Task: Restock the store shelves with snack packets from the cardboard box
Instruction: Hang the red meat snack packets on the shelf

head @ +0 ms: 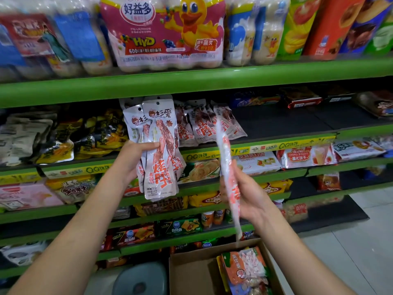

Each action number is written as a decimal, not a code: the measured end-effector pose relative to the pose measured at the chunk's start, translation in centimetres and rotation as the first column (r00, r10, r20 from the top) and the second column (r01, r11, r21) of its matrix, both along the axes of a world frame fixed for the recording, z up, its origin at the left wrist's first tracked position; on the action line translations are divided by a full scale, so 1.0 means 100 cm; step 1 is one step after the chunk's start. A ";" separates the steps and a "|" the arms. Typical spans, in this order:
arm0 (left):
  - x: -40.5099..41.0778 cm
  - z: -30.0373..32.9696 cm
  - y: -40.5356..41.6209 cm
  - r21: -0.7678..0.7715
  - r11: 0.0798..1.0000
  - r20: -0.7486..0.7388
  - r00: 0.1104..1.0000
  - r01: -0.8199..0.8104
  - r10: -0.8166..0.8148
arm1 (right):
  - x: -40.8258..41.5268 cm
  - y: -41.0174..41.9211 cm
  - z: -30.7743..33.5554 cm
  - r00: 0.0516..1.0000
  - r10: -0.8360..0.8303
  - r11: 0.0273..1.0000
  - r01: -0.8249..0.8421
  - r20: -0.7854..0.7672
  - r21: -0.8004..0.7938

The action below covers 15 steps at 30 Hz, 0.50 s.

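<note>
The green shelving [191, 81] fills the view, and everything here is placed against it. At its far left, on the second tier from the top, lie dark and yellow snack bags [63, 141], with a pink packet [25, 194] on the tier below them. Just right of those, the left hand [136, 158] is raised in front of the second tier, its thumb curled over the front of a bunch of white snack packets [159, 150] printed with red characters and strips of meat; the fingers wrap behind them, so the bunch hangs upright from that grip, its top edges level with the underside of the upper tier. Above, on the top tier, stands a multipack of small drink bottles with a yellow duck [170, 33] on its wrap. Behind and just right of the held bunch, matching white packets already stocked [202, 124] lean upright on the second tier. Further right, the right hand [244, 194] pinches one more single packet [227, 167] of the same kind, seen edge-on and blurred, tilted with its top toward the second tier and its bottom pointing down at the cardboard box [191, 269]. That box sits open on the floor at the foot of the shelving, with orange-and-green snack bags [244, 271] piled in its right side. To the box's left is a grey round lid [140, 279].
</note>
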<state>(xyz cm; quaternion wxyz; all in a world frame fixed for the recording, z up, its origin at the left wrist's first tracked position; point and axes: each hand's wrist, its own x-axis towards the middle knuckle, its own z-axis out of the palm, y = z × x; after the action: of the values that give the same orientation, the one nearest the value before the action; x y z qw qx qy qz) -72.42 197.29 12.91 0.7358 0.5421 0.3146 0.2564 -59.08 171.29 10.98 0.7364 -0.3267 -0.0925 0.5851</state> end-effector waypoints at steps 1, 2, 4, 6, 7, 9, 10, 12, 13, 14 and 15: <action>0.000 0.000 0.000 0.004 1.000 -0.006 1.000 0.000 0.000 | -0.003 -0.001 0.005 0.998 0.014 1.000 -0.013 0.054 -0.001; 0.000 -0.001 0.000 0.003 1.000 -0.008 1.000 -0.002 0.002 | -0.003 -0.004 0.002 0.995 0.013 1.000 -0.014 0.100 0.012; 0.001 -0.001 0.001 -0.008 1.000 -0.007 1.000 -0.011 0.011 | -0.003 -0.002 0.001 0.988 -0.002 1.000 0.002 0.154 -0.003; 0.001 -0.001 0.001 -0.009 1.000 -0.011 1.000 -0.013 0.013 | 0.000 -0.001 -0.003 0.982 -0.017 0.999 0.023 0.188 -0.028; 0.001 -0.001 0.001 -0.007 1.000 -0.017 1.000 -0.013 0.013 | 0.000 -0.002 0.000 0.977 -0.003 1.000 0.009 0.214 -0.030; 0.001 -0.001 0.002 -0.008 1.000 -0.025 1.000 -0.012 0.012 | 0.003 -0.006 0.000 0.950 0.025 0.999 -0.018 0.310 -0.026; 0.001 -0.001 0.002 -0.010 1.000 -0.027 1.000 -0.013 0.012 | 0.005 -0.007 -0.003 0.932 0.034 0.999 -0.026 0.361 -0.028; 0.001 -0.001 0.002 -0.011 1.000 -0.028 1.000 -0.013 0.012 | 0.005 -0.009 -0.004 0.903 0.063 0.998 -0.052 0.425 -0.039; 0.001 -0.002 0.002 -0.011 1.000 -0.026 1.000 -0.013 0.012 | 0.003 -0.009 -0.004 0.890 0.069 0.998 -0.055 0.450 -0.044; 0.001 -0.002 0.003 -0.010 1.000 -0.025 1.000 -0.012 0.012 | 0.003 -0.009 -0.006 0.880 0.066 0.998 -0.051 0.470 -0.044; 0.001 -0.002 0.003 -0.007 1.000 -0.024 1.000 -0.012 0.012 | 0.002 -0.009 -0.006 0.875 0.058 0.998 -0.042 0.480 -0.045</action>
<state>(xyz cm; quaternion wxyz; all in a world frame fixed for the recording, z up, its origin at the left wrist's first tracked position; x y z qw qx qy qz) -72.31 197.58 12.71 0.7324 0.5406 0.3276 0.2531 -58.89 170.36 10.36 0.6695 -0.4714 -0.2712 0.5059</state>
